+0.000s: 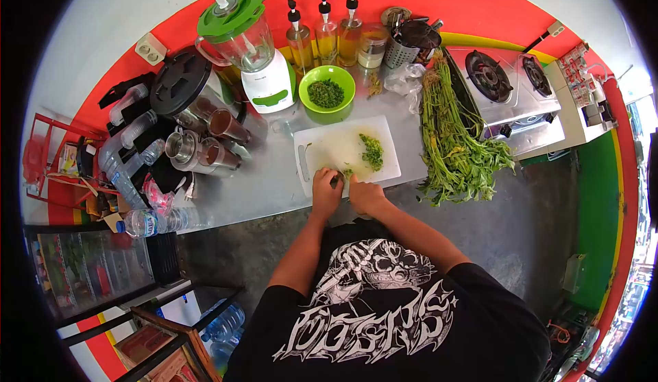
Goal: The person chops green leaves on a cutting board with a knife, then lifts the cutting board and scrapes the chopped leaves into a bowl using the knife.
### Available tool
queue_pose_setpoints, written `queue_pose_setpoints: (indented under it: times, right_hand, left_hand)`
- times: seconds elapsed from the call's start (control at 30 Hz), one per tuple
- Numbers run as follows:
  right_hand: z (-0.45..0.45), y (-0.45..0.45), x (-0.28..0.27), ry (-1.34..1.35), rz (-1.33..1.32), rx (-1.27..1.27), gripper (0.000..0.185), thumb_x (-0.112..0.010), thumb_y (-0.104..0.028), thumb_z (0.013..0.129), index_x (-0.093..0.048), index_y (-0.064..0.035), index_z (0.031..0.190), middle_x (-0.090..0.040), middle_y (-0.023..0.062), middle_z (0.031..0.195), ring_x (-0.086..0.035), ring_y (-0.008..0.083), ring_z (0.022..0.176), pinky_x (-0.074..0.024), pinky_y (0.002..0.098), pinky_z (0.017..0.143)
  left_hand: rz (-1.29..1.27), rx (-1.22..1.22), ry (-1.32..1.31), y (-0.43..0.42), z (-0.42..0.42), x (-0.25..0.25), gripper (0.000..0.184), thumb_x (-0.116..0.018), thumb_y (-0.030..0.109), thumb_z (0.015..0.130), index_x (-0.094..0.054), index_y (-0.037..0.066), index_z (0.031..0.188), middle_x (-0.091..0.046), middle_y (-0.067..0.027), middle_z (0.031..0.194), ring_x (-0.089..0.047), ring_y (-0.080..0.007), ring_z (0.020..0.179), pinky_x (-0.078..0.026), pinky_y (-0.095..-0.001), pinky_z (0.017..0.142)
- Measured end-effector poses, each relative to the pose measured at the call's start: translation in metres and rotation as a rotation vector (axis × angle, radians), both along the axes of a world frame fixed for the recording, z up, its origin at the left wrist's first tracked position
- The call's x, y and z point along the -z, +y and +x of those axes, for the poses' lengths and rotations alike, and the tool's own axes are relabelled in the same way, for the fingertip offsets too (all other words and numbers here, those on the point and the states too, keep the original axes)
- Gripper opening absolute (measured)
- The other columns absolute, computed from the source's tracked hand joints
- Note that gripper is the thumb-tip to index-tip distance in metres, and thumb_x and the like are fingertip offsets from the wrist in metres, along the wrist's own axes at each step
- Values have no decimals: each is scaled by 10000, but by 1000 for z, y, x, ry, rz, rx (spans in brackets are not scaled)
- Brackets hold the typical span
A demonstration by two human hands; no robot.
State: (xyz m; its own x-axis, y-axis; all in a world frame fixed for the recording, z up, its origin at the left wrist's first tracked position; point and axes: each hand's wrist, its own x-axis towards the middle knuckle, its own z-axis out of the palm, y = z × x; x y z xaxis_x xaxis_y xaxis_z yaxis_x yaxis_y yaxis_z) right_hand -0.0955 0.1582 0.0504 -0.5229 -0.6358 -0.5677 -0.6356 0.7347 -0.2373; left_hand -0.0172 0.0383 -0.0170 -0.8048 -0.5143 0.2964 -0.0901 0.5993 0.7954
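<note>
A white cutting board [325, 135] lies on the metal table in front of me. My left hand [327, 191] is closed at the board's near edge, with a dark green bit of greens [336, 180] under its fingers. Right beside it, my right hand [367, 197] is closed, its fingers wrapped round something I cannot make out. A few cut green pieces [347, 174] show between the hands. Farther right on the board is a pile of chopped greens [371, 152]. Behind the board stands a lime-green bowl [329, 116] holding darker chopped greens [325, 93].
A large bunch of leafy stalks [452, 142] hangs over the table's right edge, beside a gas stove [504, 84]. At the back stand a green-lidded blender [250, 53] and three pump bottles [325, 39]. Metal canisters [205, 154] and a water bottle [147, 223] are left.
</note>
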Motion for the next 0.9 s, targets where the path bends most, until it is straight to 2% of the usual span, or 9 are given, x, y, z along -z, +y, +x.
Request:
queue_pose_setpoints:
  times: [0.07, 0.47, 0.57, 0.63, 0.77, 0.9]
  right_hand:
    - [2, -3, -2, -5, 2, -7, 340, -563, -143, 875, -446, 14, 1152, -711, 237, 1001, -713, 387, 930, -553, 469, 822]
    - [5, -4, -2, -60, 49, 40, 420, -607, -156, 857, -442, 18, 1202, -705, 237, 1039, -701, 367, 999, -544, 456, 857]
    - [9, 4, 6, -100, 13, 61, 426, -599, -150, 857, -424, 26, 1203, -696, 258, 1037, -690, 400, 1000, -533, 497, 865]
    - [3, -2, 5, -49, -17, 9, 422, -616, -135, 845, -451, 11, 1205, -713, 227, 994, -710, 376, 949, -556, 464, 820]
    - [2, -5, 13, -18, -55, 31, 423, -611, -129, 842, -451, 12, 1208, -713, 228, 971, -714, 380, 916, -562, 471, 786]
    - [5, 9, 16, 3, -102, 34, 404, -545, -138, 879, -445, 19, 1237, -706, 242, 958, -712, 392, 898, -565, 490, 773]
  left_hand:
    - [60, 23, -54, -1, 0, -3, 121, -693, 69, 778, -620, 11, 855, -585, -126, 894, -554, -339, 900, -456, -430, 818]
    - [4, 28, -31, -2, 0, 0, 124, -673, 32, 781, -585, 8, 866, -567, -137, 875, -542, -344, 870, -444, -431, 771]
    - [25, 9, -11, 0, 0, 0, 134, -672, 42, 786, -583, 4, 879, -565, -142, 893, -538, -352, 890, -446, -431, 792]
    - [9, 21, -11, -1, 0, 1, 135, -671, 44, 788, -585, 4, 884, -565, -143, 900, -538, -353, 893, -446, -432, 798]
    - [7, 35, -57, -2, 2, 0, 132, -668, 51, 801, -593, 4, 900, -569, -142, 921, -542, -353, 910, -446, -437, 810]
    - [-2, 30, -35, -2, 0, -4, 117, -666, 43, 804, -609, 6, 900, -572, -135, 888, -563, -318, 885, -465, -406, 782]
